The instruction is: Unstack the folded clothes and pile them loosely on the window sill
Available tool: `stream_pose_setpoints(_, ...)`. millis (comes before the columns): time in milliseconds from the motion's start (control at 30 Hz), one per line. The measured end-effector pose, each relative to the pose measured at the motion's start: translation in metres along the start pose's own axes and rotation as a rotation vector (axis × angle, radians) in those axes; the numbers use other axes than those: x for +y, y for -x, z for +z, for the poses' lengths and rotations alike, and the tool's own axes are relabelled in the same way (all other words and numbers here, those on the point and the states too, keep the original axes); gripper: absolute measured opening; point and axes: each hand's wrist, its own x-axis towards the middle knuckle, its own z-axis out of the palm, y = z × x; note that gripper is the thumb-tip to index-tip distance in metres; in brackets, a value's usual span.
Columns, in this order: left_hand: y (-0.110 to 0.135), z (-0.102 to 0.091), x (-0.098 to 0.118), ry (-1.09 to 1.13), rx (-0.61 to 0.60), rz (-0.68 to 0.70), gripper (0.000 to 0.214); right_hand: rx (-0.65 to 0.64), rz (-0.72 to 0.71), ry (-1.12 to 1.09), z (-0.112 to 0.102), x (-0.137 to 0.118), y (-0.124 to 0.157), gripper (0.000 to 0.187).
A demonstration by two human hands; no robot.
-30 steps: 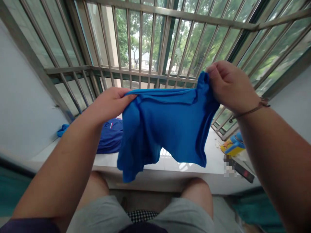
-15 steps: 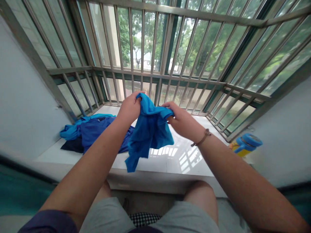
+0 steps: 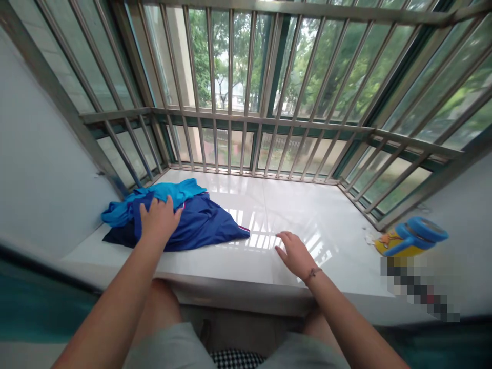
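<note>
My left hand (image 3: 160,219) is over the clothes pile at the left of the white ledge, fingers spread; whether it presses on the cloth I cannot tell. A bright blue cloth (image 3: 186,190) lies crumpled on top, just beyond those fingertips. Beneath it spreads a darker blue garment (image 3: 211,225) with thin white and reddish trim, its pointed corner reaching toward the middle. Navy fabric (image 3: 118,234) shows at the pile's left front. My right hand (image 3: 294,252), a bracelet on its wrist, hovers over the ledge's front with fingers apart and nothing held.
The glossy white ledge (image 3: 269,197) ends at metal window bars (image 3: 230,92) behind and at both sides. At the right stands a yellow and blue bottle (image 3: 413,237) near the wall, beside a blurred-out patch. My knees are below the ledge's front edge.
The bright blue cloth, held up between both hands earlier, now rests on the pile. My left hand moved left and down; my right hand dropped lower, emptied. The view shifted slightly.
</note>
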Motion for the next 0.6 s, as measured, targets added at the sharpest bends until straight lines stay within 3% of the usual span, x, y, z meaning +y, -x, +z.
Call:
stream_pose_setpoints(133, 0.059, 0.073, 0.012, -0.069, -0.318, 0.152, 0.088, 0.017, 0.169, 0.088, 0.054, 0.048, 0.033, 0.04)
stream_pose_setpoints(233, 0.081, 0.117, 0.024, -0.034, -0.365, 0.141, 0.08, 0.054, 0.202, 0.09, 0.073, 0.058, 0.044, 0.043)
stream_pose_setpoints(367, 0.062, 0.145, 0.029, 0.032, -0.277, 0.056, 0.071, 0.054, 0.237, 0.083, 0.075, 0.054, 0.042, 0.046)
stream_pose_setpoints(600, 0.005, 0.158, 0.04, 0.125, -0.142, -0.121, 0.06, 0.07, 0.255, 0.054, 0.074, 0.053, 0.041, 0.043)
